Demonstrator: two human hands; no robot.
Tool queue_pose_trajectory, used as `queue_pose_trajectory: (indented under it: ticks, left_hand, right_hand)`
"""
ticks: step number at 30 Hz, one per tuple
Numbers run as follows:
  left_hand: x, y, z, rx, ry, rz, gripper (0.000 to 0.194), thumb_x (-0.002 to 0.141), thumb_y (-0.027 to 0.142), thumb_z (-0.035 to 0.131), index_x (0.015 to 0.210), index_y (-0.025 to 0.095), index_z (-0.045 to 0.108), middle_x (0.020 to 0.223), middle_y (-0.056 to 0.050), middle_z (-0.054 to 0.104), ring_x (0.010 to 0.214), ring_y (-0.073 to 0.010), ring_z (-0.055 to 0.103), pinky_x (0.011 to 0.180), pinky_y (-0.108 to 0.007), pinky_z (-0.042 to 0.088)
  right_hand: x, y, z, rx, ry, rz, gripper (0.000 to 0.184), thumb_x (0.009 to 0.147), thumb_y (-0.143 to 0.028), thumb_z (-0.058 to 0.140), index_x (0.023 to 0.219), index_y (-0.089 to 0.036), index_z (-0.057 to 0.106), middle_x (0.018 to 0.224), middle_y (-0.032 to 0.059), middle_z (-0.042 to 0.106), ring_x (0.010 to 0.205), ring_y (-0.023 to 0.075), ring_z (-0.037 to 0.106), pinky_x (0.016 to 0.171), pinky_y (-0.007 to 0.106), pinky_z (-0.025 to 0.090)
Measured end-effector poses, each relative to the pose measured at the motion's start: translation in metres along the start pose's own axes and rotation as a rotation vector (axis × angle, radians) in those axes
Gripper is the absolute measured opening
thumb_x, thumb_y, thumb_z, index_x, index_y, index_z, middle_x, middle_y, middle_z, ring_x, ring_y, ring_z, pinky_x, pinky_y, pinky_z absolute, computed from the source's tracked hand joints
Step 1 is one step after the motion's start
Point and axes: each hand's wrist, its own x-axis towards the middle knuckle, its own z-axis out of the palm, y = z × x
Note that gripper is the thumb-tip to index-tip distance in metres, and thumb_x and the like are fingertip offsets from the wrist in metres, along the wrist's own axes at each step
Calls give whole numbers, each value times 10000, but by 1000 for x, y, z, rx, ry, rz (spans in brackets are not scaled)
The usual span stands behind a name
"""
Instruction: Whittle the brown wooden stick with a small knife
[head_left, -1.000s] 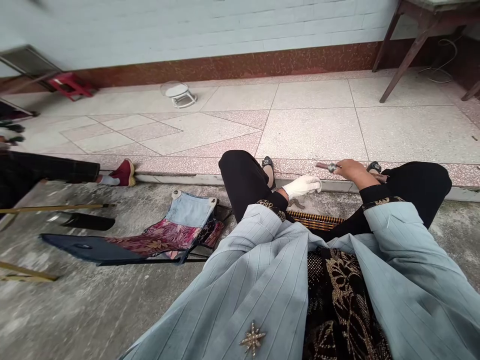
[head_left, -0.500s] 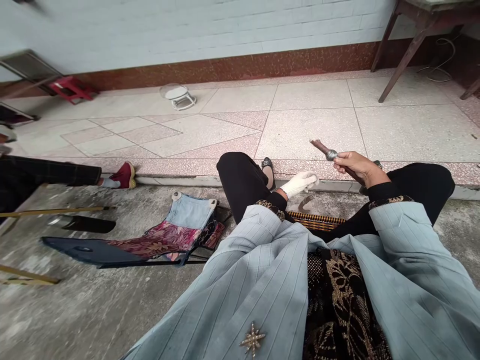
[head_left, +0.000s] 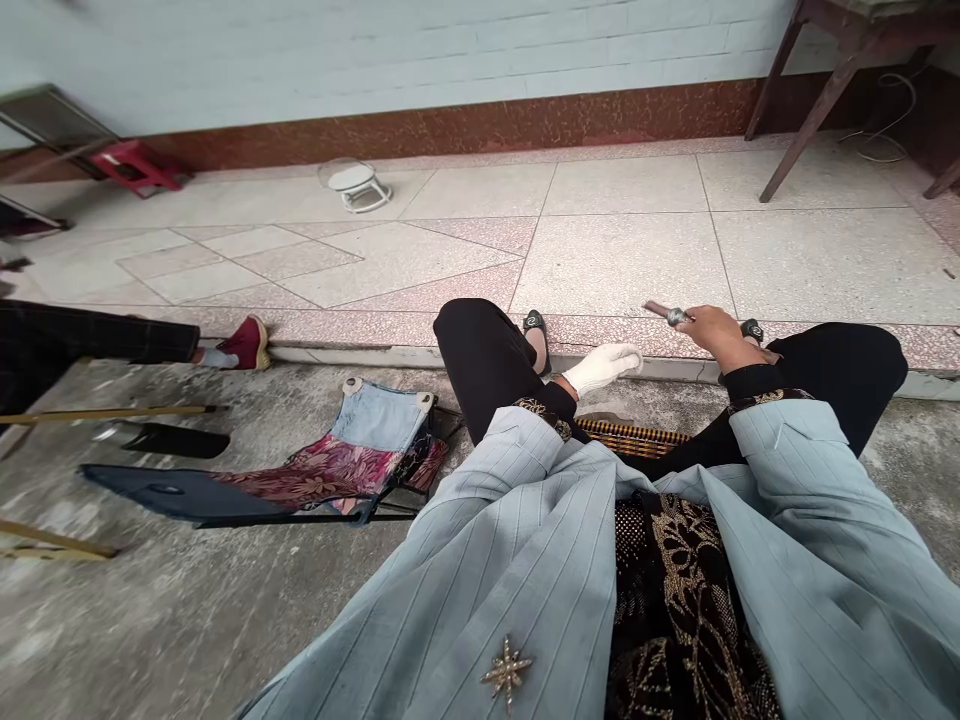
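Note:
My right hand [head_left: 712, 328], bare, is closed around a brown wooden stick [head_left: 658, 308] with silvery wire wound round it. The stick's end points to the left, above the tiled step; its other part is hidden by my hand. To the left, my left hand [head_left: 604, 368] wears a white knitted glove. Its fingers are stretched out towards the right, apart from the stick, and I see nothing in them. Below both hands, between my legs, is a woven yellow-and-black basket [head_left: 637, 437], partly covered by my clothes.
On my left stands a low folding chair [head_left: 382, 415] with patterned cloth. Beyond it lie a dark bottle [head_left: 180, 438] and another person's leg with a red shoe [head_left: 247, 343]. A white stool [head_left: 356, 185], red stool [head_left: 139, 165] and wooden table [head_left: 814, 110] stand near the wall.
My right hand has turned, and the stick has swung lower and to the right, showing less of its length. My gloved left fingers have straightened. The curved piece below them is now mostly out of sight.

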Motion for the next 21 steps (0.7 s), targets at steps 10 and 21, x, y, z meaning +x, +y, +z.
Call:
queue_pose_trajectory:
  ticks: [10, 21]
  left_hand:
    - [5, -11, -13, -129, 379, -203, 307, 904, 417, 486, 892, 133, 600, 633, 24, 480, 550, -79, 422, 519, -199, 342]
    - [3, -13, 2, -143, -51, -106, 333, 927, 443, 472, 868, 152, 622, 567, 48, 434, 502, -71, 389, 499, -188, 326]
  right_hand:
    - [-16, 9, -7, 555, -853, -521, 337, 717, -447, 760, 934, -189, 751, 681, -7, 608, 592, 115, 496, 612, 267, 408]
    - [-4, -6, -1, 770, -231, -159, 305, 765, -387, 724, 949, -144, 705, 733, 47, 604, 616, 139, 510, 590, 278, 400]
